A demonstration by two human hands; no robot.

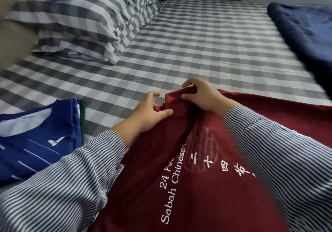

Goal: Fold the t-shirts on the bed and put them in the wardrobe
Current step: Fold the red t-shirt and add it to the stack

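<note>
- bed point(206, 39): grey check sheet carries everything. stacked pillows point(75, 25) at the far left, dark blue blanket point(309, 30) at the far right. wardrobe not in view.
- red t-shirt point(206, 177): spread on the near part of the bed, white print up. long axis seems to run from the person out across the bed. far end is bunched up in the hands; can't tell if that end is collar or hem.
- blue t-shirt point(36, 142): lies just left of the red one, collar facing away, looks not yet folded.
- hands: close together, both clamped on the red t-shirt's far edge. left hand point(152, 109) pinches a tuck of cloth, right hand point(201, 95) grips the bunched ridge.
- risk: grip points sit so near each other that the rest hangs slack. a fold from here probably goes skewed or creases across the print.
- risk: a loose side could drag over the blue t-shirt and rumple it.
</note>
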